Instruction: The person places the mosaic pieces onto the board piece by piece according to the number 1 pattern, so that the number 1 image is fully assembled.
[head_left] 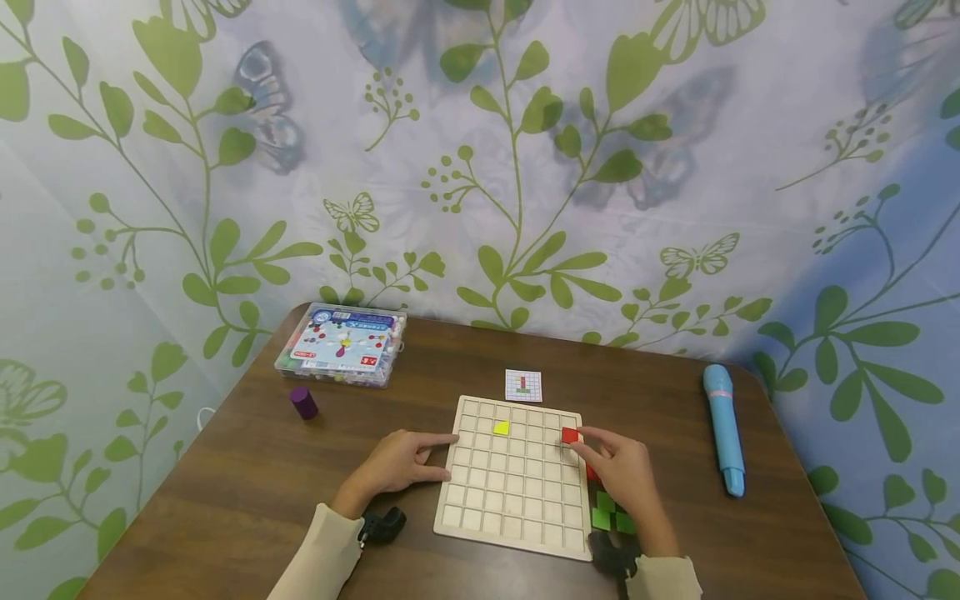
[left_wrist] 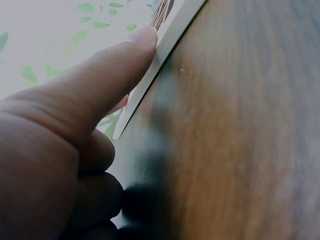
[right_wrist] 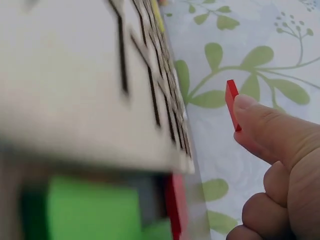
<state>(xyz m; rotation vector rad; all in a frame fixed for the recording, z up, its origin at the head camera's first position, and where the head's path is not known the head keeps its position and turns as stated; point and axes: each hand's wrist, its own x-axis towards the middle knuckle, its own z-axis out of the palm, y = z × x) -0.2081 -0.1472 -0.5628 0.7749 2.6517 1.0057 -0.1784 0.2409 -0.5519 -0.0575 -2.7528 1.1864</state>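
Observation:
A wooden grid board (head_left: 517,527) lies flat on the table, with a yellow square tile (head_left: 501,427) in one of its upper cells. My right hand (head_left: 624,471) pinches a red square tile (right_wrist: 232,105) between thumb and finger, raised above the board's upper right part. At the board's left edge, my left hand (head_left: 393,467) touches the rim with its extended index finger and thumb (left_wrist: 110,70); its other fingers are bent. Partly under my right hand, another red tile (head_left: 592,472) lies beside several green tiles (head_left: 602,519) at the board's right edge.
Behind the board lies a small pattern card (head_left: 523,386). A clear plastic case (head_left: 341,343) and a purple cylinder (head_left: 303,402) are at the left. A blue microphone-shaped object (head_left: 724,432) lies at the right. A patterned cloth (head_left: 480,167) hangs behind the table (head_left: 225,500).

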